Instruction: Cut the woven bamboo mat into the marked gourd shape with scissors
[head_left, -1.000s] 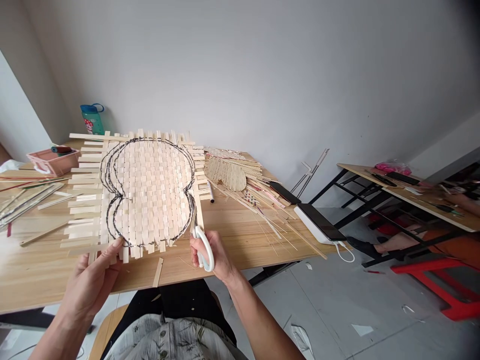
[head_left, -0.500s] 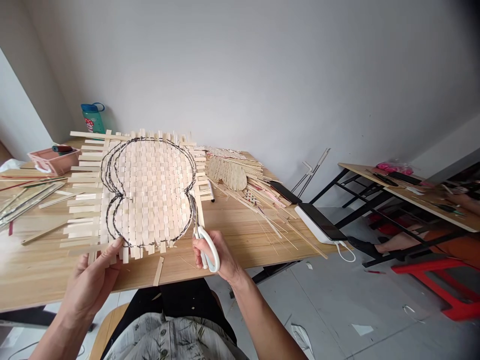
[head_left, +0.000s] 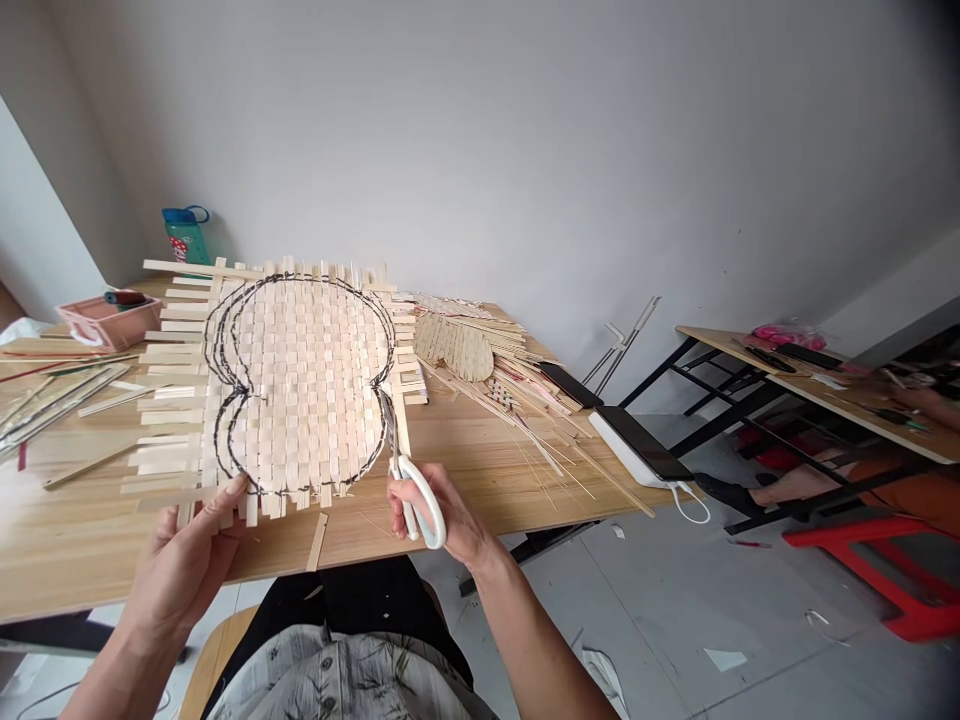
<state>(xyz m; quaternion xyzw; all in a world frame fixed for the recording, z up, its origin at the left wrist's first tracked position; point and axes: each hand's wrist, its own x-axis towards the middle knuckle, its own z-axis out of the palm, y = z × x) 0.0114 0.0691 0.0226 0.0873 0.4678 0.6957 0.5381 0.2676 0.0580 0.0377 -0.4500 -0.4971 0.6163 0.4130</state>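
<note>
A woven bamboo-strip mat [head_left: 300, 385] with a black double-lobed outline has jutting strip ends, white-handled scissors [head_left: 417, 505] at its edge.

The woven mat [head_left: 300, 390] is pale bamboo strip, matt and fairly smooth, with rough-looking black drawn lines across it. The scissors [head_left: 427, 510] have glossy white plastic handles and thin metal blades [head_left: 391, 435]. The worktop [head_left: 480, 480] is wood-grain laminate with a soft sheen. Near its left edge sits a matt pink plastic tray [head_left: 109, 325]. Beyond its right edge, a phone [head_left: 637, 445] shows dark, glossy glass.
</note>
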